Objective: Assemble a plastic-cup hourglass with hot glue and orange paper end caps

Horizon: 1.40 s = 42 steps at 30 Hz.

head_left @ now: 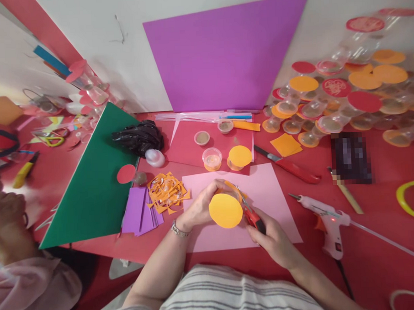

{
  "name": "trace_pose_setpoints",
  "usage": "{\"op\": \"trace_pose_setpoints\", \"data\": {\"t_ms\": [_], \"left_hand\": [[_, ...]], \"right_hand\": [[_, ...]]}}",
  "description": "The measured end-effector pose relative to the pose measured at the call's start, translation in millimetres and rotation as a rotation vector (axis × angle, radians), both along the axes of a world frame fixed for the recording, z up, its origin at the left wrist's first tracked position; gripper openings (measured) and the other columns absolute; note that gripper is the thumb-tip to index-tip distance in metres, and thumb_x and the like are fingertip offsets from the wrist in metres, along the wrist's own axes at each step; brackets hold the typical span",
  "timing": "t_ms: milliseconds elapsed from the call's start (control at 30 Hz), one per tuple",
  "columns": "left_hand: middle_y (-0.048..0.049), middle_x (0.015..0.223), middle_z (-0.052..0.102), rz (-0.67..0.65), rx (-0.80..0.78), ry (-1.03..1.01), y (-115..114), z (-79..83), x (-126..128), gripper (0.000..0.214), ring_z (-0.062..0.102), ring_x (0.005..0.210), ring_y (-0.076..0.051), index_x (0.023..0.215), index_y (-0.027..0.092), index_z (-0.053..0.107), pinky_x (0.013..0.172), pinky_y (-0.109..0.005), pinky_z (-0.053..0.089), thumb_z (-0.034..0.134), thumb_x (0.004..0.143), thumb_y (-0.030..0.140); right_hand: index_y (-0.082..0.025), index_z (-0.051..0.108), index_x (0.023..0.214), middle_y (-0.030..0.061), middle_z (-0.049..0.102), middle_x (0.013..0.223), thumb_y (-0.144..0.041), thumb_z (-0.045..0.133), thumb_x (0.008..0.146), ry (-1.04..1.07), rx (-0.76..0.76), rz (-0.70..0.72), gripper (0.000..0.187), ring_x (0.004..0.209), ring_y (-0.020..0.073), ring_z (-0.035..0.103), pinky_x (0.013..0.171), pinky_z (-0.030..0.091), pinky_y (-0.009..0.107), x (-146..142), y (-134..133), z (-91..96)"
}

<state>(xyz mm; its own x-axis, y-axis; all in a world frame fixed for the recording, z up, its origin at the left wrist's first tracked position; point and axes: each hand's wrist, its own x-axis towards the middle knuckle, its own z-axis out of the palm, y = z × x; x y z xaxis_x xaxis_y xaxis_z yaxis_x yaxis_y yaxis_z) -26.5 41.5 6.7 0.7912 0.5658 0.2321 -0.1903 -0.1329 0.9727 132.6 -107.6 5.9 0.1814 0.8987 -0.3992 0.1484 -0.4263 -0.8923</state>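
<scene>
My left hand [199, 205] is closed around a small clear cup capped by an orange paper disc [225, 211], held over a pink sheet [270, 193]. Red-handled scissors [250, 212] sit in my right hand [274, 236], fingers wrapped on the handles, and their blades meet the disc's upper right edge, where a thin orange strip curls off. A pile of orange paper trimmings [166, 191] lies just left of my left hand, beside a stack of purple paper strips [141, 212].
Glue gun [328, 220] and red craft knife [290, 166] lie right of the pink sheet. Small cups [212, 158], one orange-capped [239, 156], stand behind it. Green board [95, 182] left, purple board [223, 53] against the wall, many capped cups [345, 103] far right. Another person's hand [3, 214] at left.
</scene>
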Motion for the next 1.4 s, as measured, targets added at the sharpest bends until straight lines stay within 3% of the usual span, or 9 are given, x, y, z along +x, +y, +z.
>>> {"op": "trace_pose_setpoints", "data": {"t_ms": [167,300,533,700,833,933,1033,1233,1400], "left_hand": [[-0.0121,0.113,0.063,-0.030,0.050,0.094,2,0.9,-1,0.047,0.066,0.103,-0.025,0.108,0.019,0.052,0.087,-0.035,0.052,0.082,0.075,0.035],[-0.0123,0.114,0.062,-0.065,0.050,0.093,3,0.9,-2,0.047,0.066,0.104,-0.025,0.107,0.019,0.052,0.088,-0.036,0.053,0.081,0.076,0.037],[-0.0102,0.111,0.062,-0.110,0.047,0.060,4,2.8,-2,0.041,0.065,0.104,-0.023,0.108,0.019,0.053,0.089,-0.035,0.053,0.080,0.078,0.028],[-0.0101,0.109,0.065,-0.119,0.040,0.034,7,4.9,-3,0.039,0.066,0.101,-0.023,0.109,0.019,0.055,0.086,-0.034,0.053,0.079,0.079,0.027],[-0.0109,0.114,0.063,0.018,0.121,0.057,6,-1.0,0,0.050,0.062,0.109,-0.027,0.113,0.019,0.058,0.096,-0.040,0.050,0.084,0.072,0.030],[-0.0077,0.115,0.061,0.182,-0.001,0.009,-2,-10.5,4,0.052,0.062,0.108,-0.025,0.115,0.022,0.058,0.096,-0.039,0.050,0.085,0.071,0.031],[-0.0074,0.118,0.061,0.244,-0.165,-0.021,-10,-17.8,9,0.051,0.061,0.111,-0.026,0.114,0.022,0.058,0.098,-0.040,0.051,0.084,0.072,0.029],[-0.0051,0.113,0.065,0.177,-0.182,-0.015,-10,-13.9,7,0.054,0.065,0.102,-0.026,0.113,0.024,0.060,0.089,-0.039,0.055,0.087,0.066,0.023],[-0.0065,0.112,0.063,0.151,-0.160,0.007,-6,-7.6,3,0.046,0.063,0.103,-0.026,0.114,0.024,0.062,0.091,-0.040,0.053,0.082,0.073,0.033]], "right_hand": [[-0.022,0.056,0.090,-0.0044,0.047,0.061,-0.041,0.052,0.079,0.008,-0.021,0.018,0.023,0.056,0.0140,0.046,0.052,0.040,0.026,3,-2,-1.7],[-0.021,0.059,0.095,0.0004,0.059,0.077,-0.039,0.053,0.078,-0.020,0.008,0.028,0.025,0.072,0.0175,0.055,0.067,0.048,0.030,5,-2,-0.8],[-0.021,0.060,0.097,0.0026,0.065,0.086,-0.036,0.053,0.079,-0.061,0.033,0.073,0.024,0.081,0.0198,0.061,0.077,0.049,0.032,9,-3,-1.5],[-0.021,0.061,0.095,0.0006,0.060,0.072,-0.038,0.053,0.081,-0.060,0.063,0.032,0.023,0.071,0.0187,0.059,0.064,0.047,0.029,7,-6,-7.0],[-0.022,0.061,0.092,-0.0019,0.055,0.063,-0.038,0.055,0.082,-0.046,0.051,-0.003,0.020,0.061,0.0163,0.055,0.057,0.045,0.027,3,-3,-5.6],[-0.021,0.061,0.098,-0.0030,0.053,0.061,-0.039,0.055,0.083,-0.056,0.069,-0.053,0.024,0.057,0.0155,0.052,0.054,0.043,0.026,1,2,-4.2],[-0.021,0.061,0.097,-0.0030,0.052,0.061,-0.042,0.054,0.083,-0.069,0.075,-0.067,0.026,0.057,0.0152,0.051,0.054,0.043,0.026,-2,4,-5.4],[-0.021,0.060,0.104,-0.0040,0.050,0.062,-0.042,0.054,0.083,-0.077,0.070,-0.061,0.030,0.057,0.0143,0.049,0.053,0.043,0.025,-4,4,-7.5],[-0.021,0.062,0.099,-0.0034,0.051,0.063,-0.041,0.055,0.083,-0.076,0.078,-0.056,0.027,0.058,0.0143,0.050,0.054,0.044,0.025,-3,3,-7.9]]}}
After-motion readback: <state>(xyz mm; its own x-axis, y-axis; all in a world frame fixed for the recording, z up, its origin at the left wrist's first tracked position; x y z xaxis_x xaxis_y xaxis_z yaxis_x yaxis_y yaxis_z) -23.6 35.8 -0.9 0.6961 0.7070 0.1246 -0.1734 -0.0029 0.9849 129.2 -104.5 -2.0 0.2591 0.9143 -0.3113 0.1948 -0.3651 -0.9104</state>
